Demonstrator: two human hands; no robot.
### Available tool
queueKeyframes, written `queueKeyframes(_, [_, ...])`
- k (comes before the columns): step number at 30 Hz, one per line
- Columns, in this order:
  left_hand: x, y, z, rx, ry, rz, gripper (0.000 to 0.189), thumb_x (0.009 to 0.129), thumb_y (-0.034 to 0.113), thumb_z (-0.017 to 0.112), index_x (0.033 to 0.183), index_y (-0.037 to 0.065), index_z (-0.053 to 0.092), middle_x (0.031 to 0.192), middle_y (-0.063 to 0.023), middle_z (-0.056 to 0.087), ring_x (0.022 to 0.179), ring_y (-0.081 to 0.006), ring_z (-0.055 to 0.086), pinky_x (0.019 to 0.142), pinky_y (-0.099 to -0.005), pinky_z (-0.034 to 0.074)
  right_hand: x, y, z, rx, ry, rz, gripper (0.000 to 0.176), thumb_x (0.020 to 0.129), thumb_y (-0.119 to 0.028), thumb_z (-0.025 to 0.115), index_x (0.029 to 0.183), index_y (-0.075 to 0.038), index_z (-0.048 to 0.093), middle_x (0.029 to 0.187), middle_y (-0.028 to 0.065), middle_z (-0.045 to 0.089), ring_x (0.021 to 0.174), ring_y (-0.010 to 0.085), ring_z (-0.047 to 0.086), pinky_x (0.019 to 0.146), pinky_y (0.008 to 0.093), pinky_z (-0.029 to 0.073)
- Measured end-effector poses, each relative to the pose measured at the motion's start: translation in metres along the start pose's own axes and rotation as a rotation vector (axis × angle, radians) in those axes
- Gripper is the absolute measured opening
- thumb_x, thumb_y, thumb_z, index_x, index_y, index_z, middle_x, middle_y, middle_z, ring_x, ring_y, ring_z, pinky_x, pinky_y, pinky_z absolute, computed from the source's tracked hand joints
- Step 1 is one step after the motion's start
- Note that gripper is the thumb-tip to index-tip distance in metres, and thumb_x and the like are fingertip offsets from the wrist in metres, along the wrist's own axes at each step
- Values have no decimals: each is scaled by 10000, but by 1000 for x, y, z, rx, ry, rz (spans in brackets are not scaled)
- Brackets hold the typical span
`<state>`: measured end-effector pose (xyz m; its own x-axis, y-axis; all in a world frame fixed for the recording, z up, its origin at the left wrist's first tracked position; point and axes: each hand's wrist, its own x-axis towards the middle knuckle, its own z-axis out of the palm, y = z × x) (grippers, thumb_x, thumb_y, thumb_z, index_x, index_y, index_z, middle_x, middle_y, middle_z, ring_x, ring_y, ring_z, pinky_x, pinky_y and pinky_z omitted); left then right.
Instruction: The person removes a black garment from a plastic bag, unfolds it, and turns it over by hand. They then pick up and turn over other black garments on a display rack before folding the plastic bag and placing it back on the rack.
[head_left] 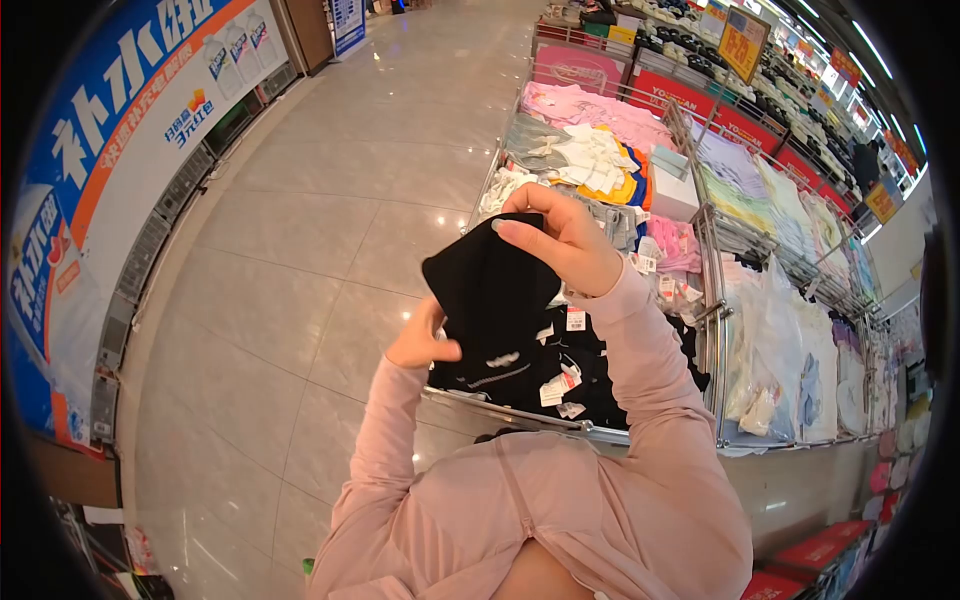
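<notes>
Two hands hold one folded black garment [490,280] in the head view: the right hand [574,242] pinches its upper right edge, thumb in front, and the left hand [420,338] grasps its lower left edge, fingers partly hidden. It lies between them, its long axis running roughly away from the body, above black clothes [595,385] in the nearest bin [570,428].

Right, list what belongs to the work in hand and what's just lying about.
In hand:
- black garment
- right hand, pinching its upper edge
- left hand, at its lower side

Lying about:
- pink clothes
- white box
- plastic bag
</notes>
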<state>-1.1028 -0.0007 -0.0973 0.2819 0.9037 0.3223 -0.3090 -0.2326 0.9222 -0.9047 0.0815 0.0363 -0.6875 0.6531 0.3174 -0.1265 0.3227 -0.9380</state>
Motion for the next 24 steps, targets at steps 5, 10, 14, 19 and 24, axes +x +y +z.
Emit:
queueKeyframes(5, [1, -7, 45, -10, 342, -21, 646, 771, 123, 660, 1312, 9, 326, 1285, -71, 414, 1177, -174, 394, 990, -325, 306, 19, 27, -11, -30, 82, -40, 173, 842, -185, 604, 866, -19, 561, 657, -76, 473, 565, -24, 393, 475, 151, 300])
queueKeyframes(10, [14, -3, 46, -397, 443, -139, 459, 909, 171, 488, 1311, 21, 324, 1268, -92, 439, 1134, -198, 453, 951, -339, 382, 20, 48, -36, 118, 393, -36, 215, 853, -221, 598, 883, -11, 566, 720, -2, 563, 613, 37, 481, 559, 173, 388])
queueKeyframes(14, [9, 4, 37, -658, 412, -184, 455, 919, 264, 459, 1290, 19, 357, 1280, -123, 442, 1160, -245, 455, 965, -383, 395, -5, 150, -45, 668, 204, 303, 588, 894, -503, 390, 1204, -4, 423, 1135, 197, 550, 1068, 255, 542, 907, 337, 430])
queueKeyframes(19, [-16, -3, -3, -939, 372, -245, 499, 947, 326, 354, 1326, 6, 302, 1347, -161, 364, 1223, -299, 388, 1024, -431, 327, -72, 164, 62, 1173, -169, 319, 807, 812, -587, 479, 1381, -81, 209, 1401, 68, 285, 1267, 189, 311, 1030, 356, 281])
queueKeyframes(24, [-24, -1, -67, -909, 375, -315, 499, 951, 328, 338, 1326, 2, 299, 1349, -177, 354, 1224, -313, 383, 1026, -445, 324, -60, 156, 111, 1070, -75, 527, 687, 741, -282, 697, 1286, -7, 382, 1212, 73, 497, 1145, 162, 445, 951, 298, 373])
